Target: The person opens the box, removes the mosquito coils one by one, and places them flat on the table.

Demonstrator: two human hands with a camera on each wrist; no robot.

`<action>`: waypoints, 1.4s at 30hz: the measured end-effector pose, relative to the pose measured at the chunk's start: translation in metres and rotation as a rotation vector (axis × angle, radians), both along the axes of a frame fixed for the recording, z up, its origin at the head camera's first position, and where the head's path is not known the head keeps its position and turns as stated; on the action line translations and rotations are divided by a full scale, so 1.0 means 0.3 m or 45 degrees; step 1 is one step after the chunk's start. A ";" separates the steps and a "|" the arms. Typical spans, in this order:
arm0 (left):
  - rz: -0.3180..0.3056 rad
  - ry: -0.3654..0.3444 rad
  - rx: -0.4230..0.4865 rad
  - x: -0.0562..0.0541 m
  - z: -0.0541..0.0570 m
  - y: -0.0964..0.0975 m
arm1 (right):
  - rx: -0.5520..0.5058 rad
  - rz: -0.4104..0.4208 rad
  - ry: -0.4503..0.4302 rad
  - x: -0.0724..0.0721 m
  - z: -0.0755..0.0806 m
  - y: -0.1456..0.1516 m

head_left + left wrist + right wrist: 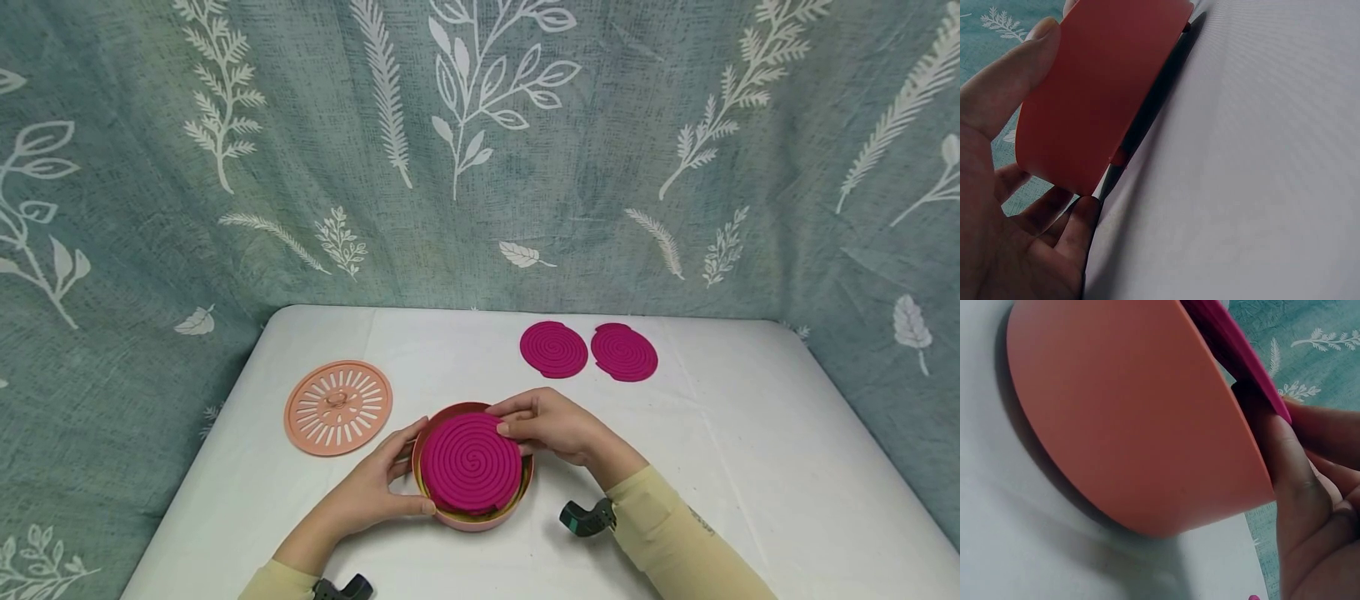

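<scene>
A magenta mosquito coil [471, 462] sits tilted at the mouth of a round orange tin [474, 525], its far right edge raised. My right hand [558, 427] pinches that edge between thumb and fingers. In the right wrist view, the coil [1257, 362] shows above the rim of the tin [1135, 419], with the right hand [1313, 512] at the tin's side. My left hand [375, 492] grips the tin from the left, thumb at the front and fingers behind. The left wrist view shows the left hand [997, 231] around the tin wall [1091, 87]. The coil hides most of the tin's inside.
An orange slotted lid [339, 400] with a small loop lies to the left on the white-covered table [750, 467]. Two more magenta coils, one left [553, 349] and one right [624, 352], lie near the back edge. A patterned green curtain [420, 250] hangs behind.
</scene>
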State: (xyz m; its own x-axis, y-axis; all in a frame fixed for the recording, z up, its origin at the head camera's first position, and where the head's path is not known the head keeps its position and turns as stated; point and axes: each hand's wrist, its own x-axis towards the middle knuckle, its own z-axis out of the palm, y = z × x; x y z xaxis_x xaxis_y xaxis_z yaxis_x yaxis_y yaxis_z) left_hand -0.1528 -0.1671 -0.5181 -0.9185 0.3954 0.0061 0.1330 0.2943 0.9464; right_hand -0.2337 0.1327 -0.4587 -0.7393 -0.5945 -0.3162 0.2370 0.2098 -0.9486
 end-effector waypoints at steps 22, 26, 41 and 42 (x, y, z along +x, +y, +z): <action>-0.006 -0.010 0.025 0.000 0.001 0.001 | -0.150 -0.242 0.039 -0.005 -0.002 0.130; -0.004 -0.008 0.019 -0.001 0.001 0.002 | -0.150 -0.303 0.056 -0.007 0.000 0.162; -0.007 -0.003 0.026 0.004 0.002 0.001 | -0.123 -0.461 0.116 -0.010 0.000 0.277; -0.009 -0.001 0.030 0.003 0.001 0.001 | -0.123 -0.469 0.116 -0.010 0.001 0.284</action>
State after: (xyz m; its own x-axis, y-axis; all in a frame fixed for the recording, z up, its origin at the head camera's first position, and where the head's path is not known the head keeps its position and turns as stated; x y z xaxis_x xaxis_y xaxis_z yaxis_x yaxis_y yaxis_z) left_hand -0.1518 -0.1667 -0.5178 -0.9158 0.4013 0.0149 0.1343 0.2711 0.9531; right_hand -0.2367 0.2179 -0.4584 -0.9314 -0.3076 -0.1949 0.1937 0.0347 -0.9804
